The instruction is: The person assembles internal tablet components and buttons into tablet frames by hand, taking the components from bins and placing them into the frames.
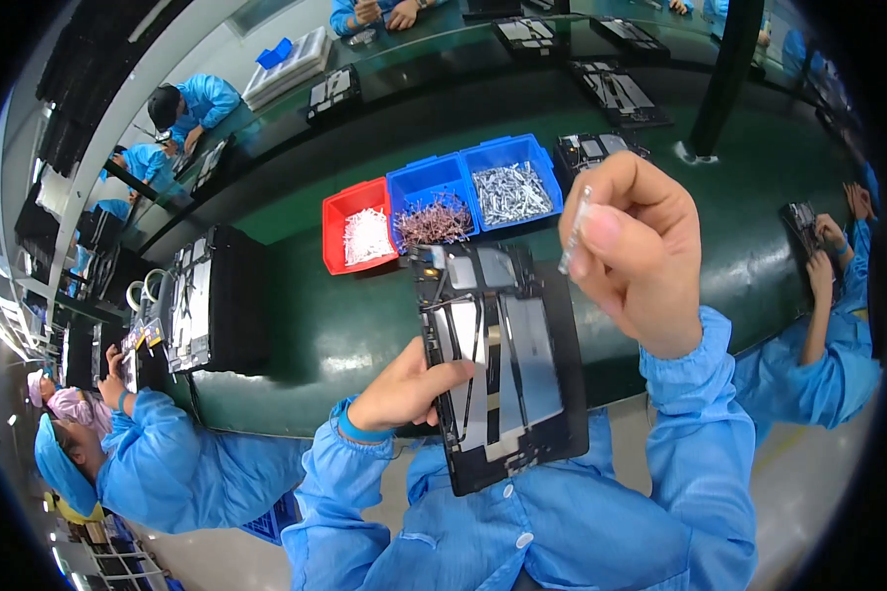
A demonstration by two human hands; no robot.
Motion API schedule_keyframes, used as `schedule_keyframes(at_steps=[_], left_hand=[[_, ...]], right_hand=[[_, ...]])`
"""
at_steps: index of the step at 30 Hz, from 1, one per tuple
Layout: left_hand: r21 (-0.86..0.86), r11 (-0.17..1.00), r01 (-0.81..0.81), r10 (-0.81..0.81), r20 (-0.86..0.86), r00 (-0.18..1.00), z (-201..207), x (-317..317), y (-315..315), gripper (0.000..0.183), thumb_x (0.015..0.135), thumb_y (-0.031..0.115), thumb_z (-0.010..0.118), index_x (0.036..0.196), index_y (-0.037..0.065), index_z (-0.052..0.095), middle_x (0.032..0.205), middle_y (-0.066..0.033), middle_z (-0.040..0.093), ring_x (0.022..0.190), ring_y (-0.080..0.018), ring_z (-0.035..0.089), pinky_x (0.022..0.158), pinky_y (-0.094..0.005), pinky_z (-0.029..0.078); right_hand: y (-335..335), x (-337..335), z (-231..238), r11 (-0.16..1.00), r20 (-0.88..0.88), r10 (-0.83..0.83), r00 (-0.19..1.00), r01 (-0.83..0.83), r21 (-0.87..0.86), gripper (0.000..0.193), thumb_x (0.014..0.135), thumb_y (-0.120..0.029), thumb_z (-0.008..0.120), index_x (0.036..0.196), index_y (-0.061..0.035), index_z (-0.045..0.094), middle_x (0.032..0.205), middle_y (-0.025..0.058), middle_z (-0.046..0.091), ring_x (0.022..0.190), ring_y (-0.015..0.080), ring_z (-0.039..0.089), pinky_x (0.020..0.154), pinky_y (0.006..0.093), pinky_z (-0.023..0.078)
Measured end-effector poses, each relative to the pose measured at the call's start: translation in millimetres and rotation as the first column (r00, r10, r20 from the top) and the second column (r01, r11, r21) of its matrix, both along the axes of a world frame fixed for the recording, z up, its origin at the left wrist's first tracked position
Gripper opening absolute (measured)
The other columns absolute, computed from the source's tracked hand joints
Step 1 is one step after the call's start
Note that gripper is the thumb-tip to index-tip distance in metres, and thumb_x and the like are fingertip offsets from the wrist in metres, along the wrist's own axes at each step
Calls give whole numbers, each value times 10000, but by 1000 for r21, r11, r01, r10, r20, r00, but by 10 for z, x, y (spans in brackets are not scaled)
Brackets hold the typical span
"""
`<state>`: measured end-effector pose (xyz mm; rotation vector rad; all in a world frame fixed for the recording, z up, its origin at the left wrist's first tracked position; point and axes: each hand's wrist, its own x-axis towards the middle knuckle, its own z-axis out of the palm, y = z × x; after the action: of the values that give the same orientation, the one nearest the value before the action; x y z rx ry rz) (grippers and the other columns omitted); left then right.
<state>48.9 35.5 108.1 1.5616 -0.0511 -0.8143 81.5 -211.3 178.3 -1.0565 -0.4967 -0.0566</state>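
My left hand [404,389] grips an opened tablet [537,369] by its left edge, thumb on the exposed inside. The tablet is tilted over the near table edge and shows silver plates, dark cables and a black frame. Up and to the right of it, my right hand [650,256] pinches a small silvery, partly clear strip [575,231] between thumb and forefinger. Just beyond the tablet stand a red bin [333,225] of small white pieces, a blue bin [416,175] of thin pinkish-brown pieces and another blue bin [498,150] of small silvery pieces.
A stack of opened tablets [237,305] stands at left on the green table [315,340], near scissors [150,288]. Another tablet [591,148] lies behind the bins, with more [616,94] farther back. A dark post [724,89] rises at right. Co-workers in blue sit on both sides.
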Motion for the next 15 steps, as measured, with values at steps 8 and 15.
schedule_keyframes(at_steps=[8,15], left_hand=[[244,791,-561,-310,950,-23,-291,186,-406,205,829,44,666,989,-80,632,586,-82,557,488,-240,572,469,-373,466],[251,800,-545,-242,966,89,-288,176,-489,114,662,131,772,714,103,674,624,-81,641,581,-296,662,528,-361,517]], right_hand=[[38,-204,-25,974,-52,216,975,-219,-63,86,925,-80,640,927,-8,594,827,35,633,669,39,543,593,194,445],[147,-180,-132,978,116,198,973,-189,-88,68,928,-37,624,935,2,569,974,34,523,865,67,528,772,245,467]])
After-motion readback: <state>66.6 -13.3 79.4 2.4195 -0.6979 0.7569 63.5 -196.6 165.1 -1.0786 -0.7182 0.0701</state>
